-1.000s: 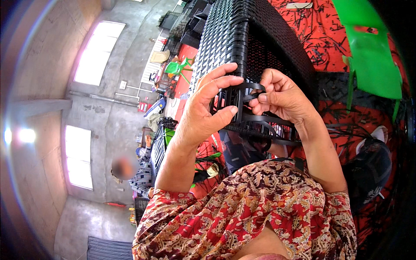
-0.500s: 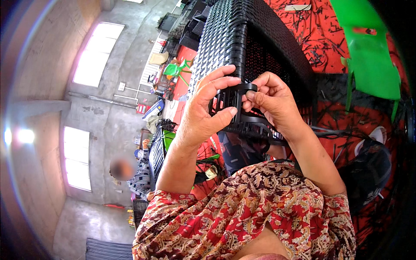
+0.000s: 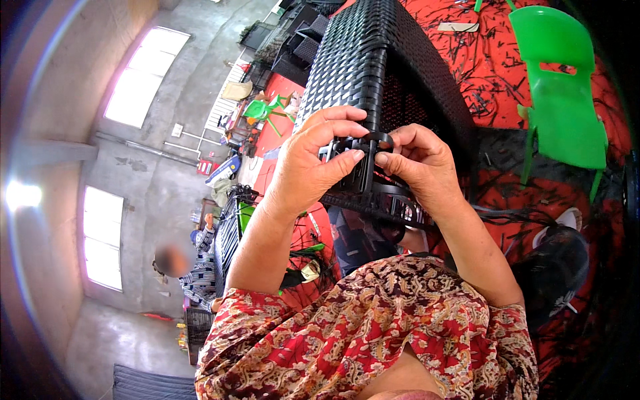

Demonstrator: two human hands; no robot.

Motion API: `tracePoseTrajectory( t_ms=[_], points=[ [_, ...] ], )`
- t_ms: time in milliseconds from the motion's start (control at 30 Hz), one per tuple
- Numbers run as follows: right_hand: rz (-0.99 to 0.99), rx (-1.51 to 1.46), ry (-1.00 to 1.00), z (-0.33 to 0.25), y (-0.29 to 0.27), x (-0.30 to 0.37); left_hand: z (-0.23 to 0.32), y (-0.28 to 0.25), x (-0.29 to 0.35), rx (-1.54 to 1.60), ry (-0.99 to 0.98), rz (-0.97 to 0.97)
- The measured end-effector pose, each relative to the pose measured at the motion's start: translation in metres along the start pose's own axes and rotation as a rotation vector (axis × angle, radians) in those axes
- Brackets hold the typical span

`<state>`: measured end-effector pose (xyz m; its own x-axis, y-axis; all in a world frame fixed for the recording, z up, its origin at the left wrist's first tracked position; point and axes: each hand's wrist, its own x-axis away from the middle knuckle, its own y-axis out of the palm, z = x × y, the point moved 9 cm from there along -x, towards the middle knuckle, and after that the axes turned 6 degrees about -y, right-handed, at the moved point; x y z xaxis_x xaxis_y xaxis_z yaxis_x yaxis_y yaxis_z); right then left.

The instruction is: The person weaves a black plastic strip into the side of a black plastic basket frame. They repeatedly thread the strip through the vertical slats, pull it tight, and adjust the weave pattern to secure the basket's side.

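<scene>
L hand (image 3: 313, 170) & R hand (image 3: 417, 163) both pinch a black strip (image 3: 363, 143) at the corner of the black woven furniture piece (image 3: 373, 60), green chair (image 3: 563, 107) nearby.

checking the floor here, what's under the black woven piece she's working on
Under the woven piece lies a red mat strewn with black strips. Both hands, left and right, grip a strip at its near corner. The floor directly beneath is covered by the piece.

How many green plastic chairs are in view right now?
2. One green chair stands upper right on the red mat, beside the black woven piece; a smaller, distant one sits upper centre-left. Others may be hidden.
</scene>
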<state>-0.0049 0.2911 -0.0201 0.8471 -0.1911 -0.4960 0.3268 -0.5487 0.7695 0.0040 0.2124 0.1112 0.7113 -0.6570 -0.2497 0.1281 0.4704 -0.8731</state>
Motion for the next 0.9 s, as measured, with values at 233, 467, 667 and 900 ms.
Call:
tracePoseTrajectory(
  t_ms=[233,467,667,900],
  points=[
    [-0.071,-0.044,0.144,-0.011,0.005,-0.004,-0.004,0.006,-0.002,0.096,-0.007,-0.095],
    [-0.077,0.176,0.112,-0.017,0.001,-0.002,-0.001,0.003,-0.016,0.010,0.034,-0.251],
    [-0.042,0.310,0.027,-0.022,0.008,-0.002,-0.012,0.006,-0.028,0.181,-0.018,-0.412],
    [0.014,0.641,0.020,-0.038,0.015,0.000,-0.018,0.005,-0.032,0.297,0.034,-0.453]
  ],
)
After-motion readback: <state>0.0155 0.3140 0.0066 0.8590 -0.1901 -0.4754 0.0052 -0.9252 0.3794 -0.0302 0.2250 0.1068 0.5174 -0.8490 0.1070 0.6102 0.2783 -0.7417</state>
